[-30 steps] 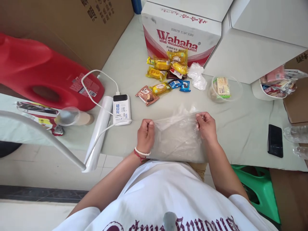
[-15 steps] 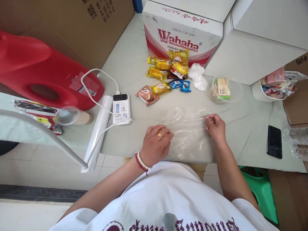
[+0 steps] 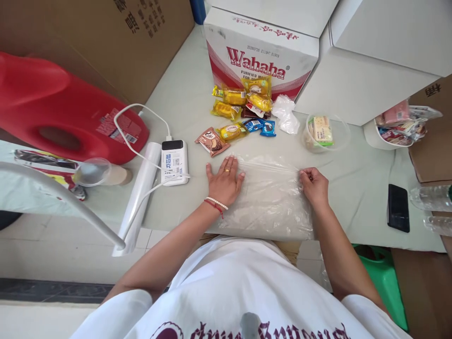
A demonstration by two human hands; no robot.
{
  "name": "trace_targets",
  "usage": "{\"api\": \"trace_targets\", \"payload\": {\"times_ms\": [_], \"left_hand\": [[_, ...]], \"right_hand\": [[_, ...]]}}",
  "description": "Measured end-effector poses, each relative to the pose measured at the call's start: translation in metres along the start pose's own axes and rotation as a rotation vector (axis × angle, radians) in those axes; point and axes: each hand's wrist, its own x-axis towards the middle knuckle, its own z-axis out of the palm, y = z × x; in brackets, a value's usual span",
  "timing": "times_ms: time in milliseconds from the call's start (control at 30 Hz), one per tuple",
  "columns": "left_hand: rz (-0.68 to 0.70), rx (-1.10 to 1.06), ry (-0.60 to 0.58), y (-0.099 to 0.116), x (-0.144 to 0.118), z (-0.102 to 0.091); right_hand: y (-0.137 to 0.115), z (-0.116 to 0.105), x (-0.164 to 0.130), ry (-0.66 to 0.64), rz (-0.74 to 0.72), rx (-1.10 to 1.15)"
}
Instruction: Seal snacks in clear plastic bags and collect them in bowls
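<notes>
A clear plastic bag lies spread on the cloth-covered table in front of my body. My left hand rests flat over the bag's left edge, its fingers stretched out and pointing away from me. The right edge of the bag is pinched between the thumb and fingers of my right hand. Just beyond the bag lie several wrapped snacks: a brown wafer packet, yellow-wrapped cakes and small blue packets. A crumpled white plastic bag sits beside them.
A white power bank with a cable and a clear roll of film lie left. Behind stand a red jug and a Wahaba-style carton. At right are a round plastic tub, a white bin and a black phone.
My left hand has moved left and away from me, going from curled fingers to flat on the bag. The bag now lies flatter and wider. My right hand keeps its pinch.
</notes>
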Motion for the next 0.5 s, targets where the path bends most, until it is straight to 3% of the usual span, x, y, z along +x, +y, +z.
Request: {"api": "trace_targets", "payload": {"times_ms": [133,233,300,400,500], "left_hand": [[-0.08,-0.002,0.089,0.003,-0.008,-0.008],[0.026,-0.004,0.178,0.011,-0.022,-0.016],[0.143,-0.014,0.167,0.013,-0.032,-0.02],[0.242,-0.016,0.064,0.01,-0.043,-0.019],[0.23,0.021,-0.023,0.0,-0.052,-0.012]], "right_hand": [[-0.006,-0.011,0.004,0.017,-0.087,-0.305],[-0.037,-0.02,0.018,0.17,-0.238,-0.49],[-0.07,-0.018,0.036,0.159,-0.288,-0.531],[-0.121,0.01,0.075,0.017,-0.245,-0.612],[-0.158,0.054,0.116,-0.089,-0.185,-0.697]]}}
